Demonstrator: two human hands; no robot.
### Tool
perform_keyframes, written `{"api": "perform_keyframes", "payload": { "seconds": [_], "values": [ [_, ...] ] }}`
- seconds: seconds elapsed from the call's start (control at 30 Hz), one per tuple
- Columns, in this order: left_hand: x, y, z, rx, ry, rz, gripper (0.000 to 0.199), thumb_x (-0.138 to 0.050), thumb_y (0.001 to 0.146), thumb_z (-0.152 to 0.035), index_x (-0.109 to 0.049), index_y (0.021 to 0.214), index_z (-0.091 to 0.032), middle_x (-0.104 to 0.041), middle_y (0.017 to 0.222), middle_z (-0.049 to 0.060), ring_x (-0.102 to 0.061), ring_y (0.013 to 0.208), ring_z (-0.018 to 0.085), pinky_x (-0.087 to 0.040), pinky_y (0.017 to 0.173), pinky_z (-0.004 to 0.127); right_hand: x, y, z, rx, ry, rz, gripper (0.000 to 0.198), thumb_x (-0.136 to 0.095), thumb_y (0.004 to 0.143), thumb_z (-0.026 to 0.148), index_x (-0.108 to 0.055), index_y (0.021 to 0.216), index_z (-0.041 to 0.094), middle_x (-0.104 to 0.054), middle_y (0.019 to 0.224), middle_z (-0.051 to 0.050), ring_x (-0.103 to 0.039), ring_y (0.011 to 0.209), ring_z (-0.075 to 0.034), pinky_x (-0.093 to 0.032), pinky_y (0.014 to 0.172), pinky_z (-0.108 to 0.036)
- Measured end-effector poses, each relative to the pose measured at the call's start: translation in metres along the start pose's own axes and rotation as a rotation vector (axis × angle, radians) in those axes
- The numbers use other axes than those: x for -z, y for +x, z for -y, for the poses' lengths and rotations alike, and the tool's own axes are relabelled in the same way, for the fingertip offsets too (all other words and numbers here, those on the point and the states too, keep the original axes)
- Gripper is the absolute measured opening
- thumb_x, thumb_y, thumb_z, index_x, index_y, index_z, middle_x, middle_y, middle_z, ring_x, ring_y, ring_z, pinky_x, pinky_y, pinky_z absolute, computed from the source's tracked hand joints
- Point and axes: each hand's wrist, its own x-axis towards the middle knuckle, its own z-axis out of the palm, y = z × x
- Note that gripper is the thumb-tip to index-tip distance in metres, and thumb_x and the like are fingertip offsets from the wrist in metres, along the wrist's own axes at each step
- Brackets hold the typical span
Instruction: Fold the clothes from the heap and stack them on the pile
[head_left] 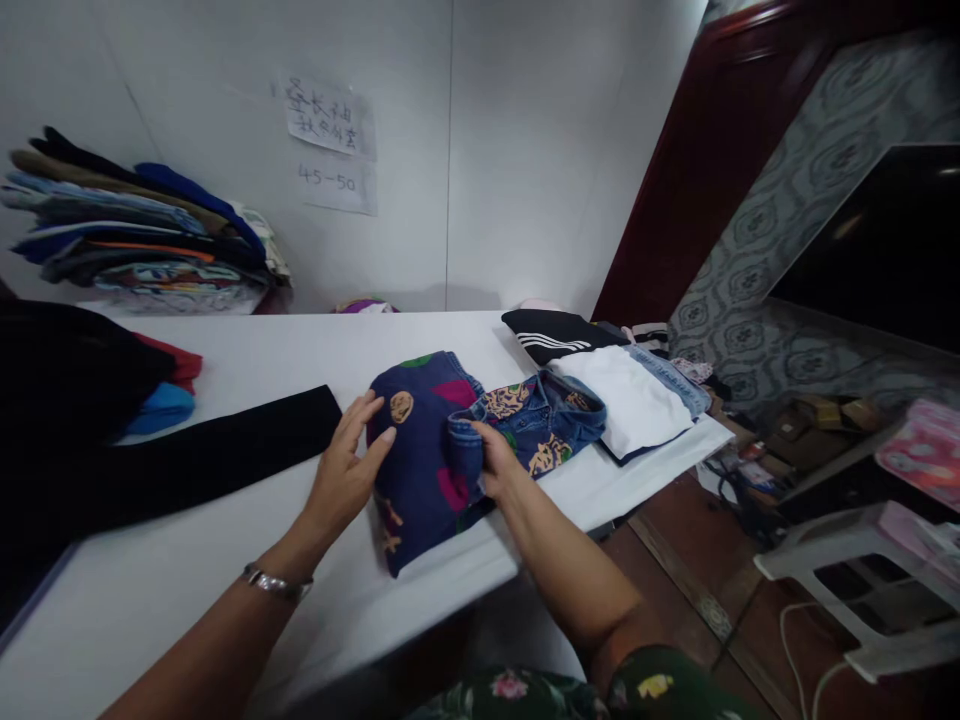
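A blue patterned denim shirt [416, 460] lies partly folded on the white table, its collar end [574, 400] pointing right. On the shirt's left edge rests my left hand [349, 455], palm down with the fingers spread; a metal watch circles that wrist. My right hand [496, 465] grips the cuff of a sleeve [466, 445] near the shirt's middle, thumb on top, the other fingers hidden beneath the cloth. Left of the shirt, a black garment [247, 455] stretches across the table, its end close to my left hand.
Folded clothes, a white one [630, 395] and a black one with white stripes [555, 338], lie at the table's right end. A tall clothes stack [150, 235] stands at the back left. Beyond the table's right edge are a white plastic stool [862, 560] and a cable on the floor.
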Motion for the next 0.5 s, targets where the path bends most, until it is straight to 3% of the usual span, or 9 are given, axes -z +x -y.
{"api": "perform_keyframes", "payload": {
  "seconds": [0.1, 0.2, 0.33, 0.5],
  "values": [
    [-0.011, -0.005, 0.007, 0.019, 0.052, 0.094, 0.055, -0.045, 0.089, -0.052, -0.05, 0.136, -0.024, -0.039, 0.153, 0.008, -0.032, 0.142, 0.025, -0.023, 0.119, 0.048, 0.014, -0.005, 0.025, -0.049, 0.014, 0.001, 0.009, -0.057, 0.076, 0.029, -0.059, 0.073, 0.021, -0.072, 0.067, -0.004, -0.071, 0.084, -0.024, -0.057, 0.087, -0.043],
    [-0.026, -0.011, 0.007, -0.01, 0.121, 0.234, 0.061, -0.041, 0.091, -0.056, -0.045, 0.141, -0.022, -0.029, 0.158, 0.009, -0.023, 0.146, 0.026, -0.02, 0.119, 0.05, 0.028, -0.01, 0.044, -0.014, -0.008, -0.029, 0.01, -0.055, 0.075, 0.03, -0.06, 0.076, 0.021, -0.073, 0.072, -0.005, -0.071, 0.088, -0.025, -0.056, 0.089, -0.046],
    [-0.042, -0.012, -0.003, -0.111, 0.238, 0.392, 0.063, -0.037, 0.092, -0.057, -0.041, 0.144, -0.021, -0.024, 0.16, 0.009, -0.015, 0.148, 0.027, -0.017, 0.119, 0.052, 0.046, -0.017, 0.059, -0.02, -0.063, -0.076, 0.02, -0.047, 0.08, 0.034, -0.062, 0.078, 0.02, -0.074, 0.076, -0.009, -0.069, 0.095, -0.026, -0.053, 0.093, -0.046],
    [-0.056, -0.005, -0.023, -0.228, 0.345, 0.468, 0.062, -0.036, 0.094, -0.055, -0.038, 0.146, -0.023, -0.021, 0.16, 0.009, -0.013, 0.148, 0.028, -0.011, 0.119, 0.056, 0.067, -0.027, 0.085, 0.037, -0.255, -0.139, 0.035, -0.035, 0.087, 0.04, -0.063, 0.079, 0.02, -0.074, 0.084, -0.013, -0.067, 0.101, -0.025, -0.049, 0.096, -0.045]
  ]
}}
